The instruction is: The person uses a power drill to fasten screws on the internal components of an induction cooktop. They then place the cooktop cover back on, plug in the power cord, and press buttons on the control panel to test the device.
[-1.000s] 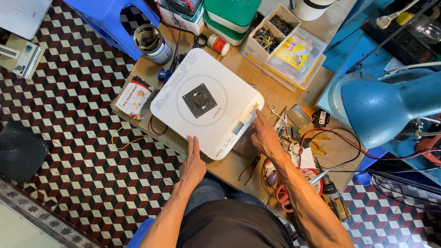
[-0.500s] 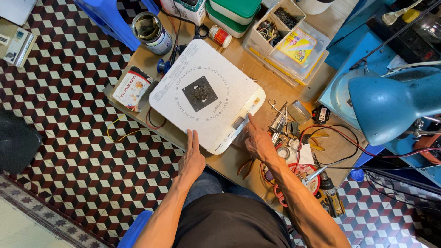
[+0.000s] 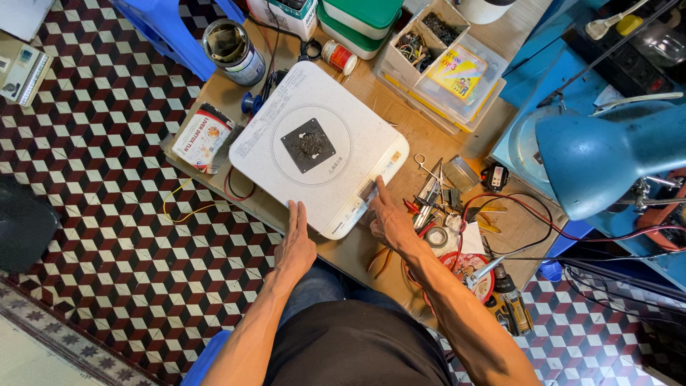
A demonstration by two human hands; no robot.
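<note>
A white square induction cooker (image 3: pixel 321 146) with a dark square patch in its middle lies flat on the wooden workbench (image 3: pixel 357 246). My left hand (image 3: pixel 295 243) rests flat against the cooker's near edge, fingers together and straight. My right hand (image 3: pixel 389 218) touches the cooker's right front corner, with the index finger stretched onto the control strip. Neither hand grips anything.
A tin can (image 3: pixel 232 43), a small box (image 3: pixel 207 136), green-lidded containers (image 3: pixel 361 18) and a clear parts tray (image 3: pixel 450 71) ring the cooker. Scissors, pliers, red wires (image 3: pixel 514 207), a tape roll and a cordless drill (image 3: pixel 511 304) crowd the right. A blue lamp (image 3: pixel 607 154) overhangs there.
The view has shifted slightly and the cooker sits a little lower left in frame. Both hands stay at the cooker's near edge; the right index finger now reaches onto the control strip.
</note>
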